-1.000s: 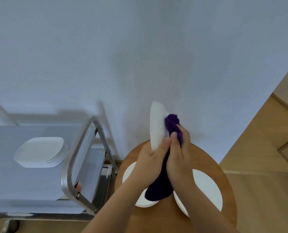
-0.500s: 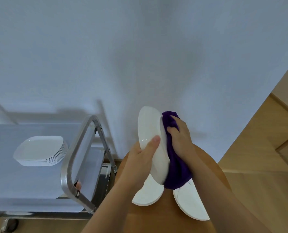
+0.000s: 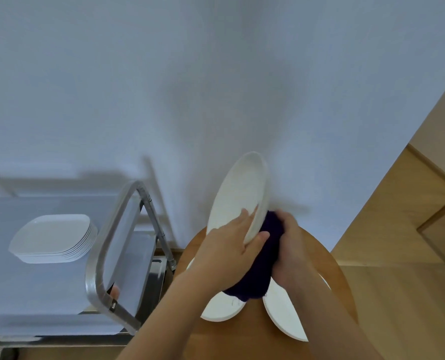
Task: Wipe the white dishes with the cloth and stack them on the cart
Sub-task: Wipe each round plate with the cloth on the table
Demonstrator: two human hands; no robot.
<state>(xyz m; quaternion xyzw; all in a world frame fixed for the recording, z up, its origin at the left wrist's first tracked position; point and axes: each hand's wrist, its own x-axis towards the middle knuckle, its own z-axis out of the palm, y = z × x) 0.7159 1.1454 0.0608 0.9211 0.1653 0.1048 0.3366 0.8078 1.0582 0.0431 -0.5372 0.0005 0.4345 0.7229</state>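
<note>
Left hand (image 3: 231,245) pinches the tilted dish (image 3: 239,196) steady so right hand (image 3: 289,245), at three o'clock, grips the cloth (image 3: 260,268) against its underside.

Round wooden table (image 3: 328,266) bears two white plates (image 3: 285,311); cart (image 3: 47,289) bears stacked dishes (image 3: 52,239).

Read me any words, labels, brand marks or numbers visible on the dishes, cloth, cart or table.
None can be read. The held dish, the stacked dishes on the cart, the purple cloth and the round wooden table all show plain surfaces. A small dark fitting on the cart handle is too small to read.
</note>
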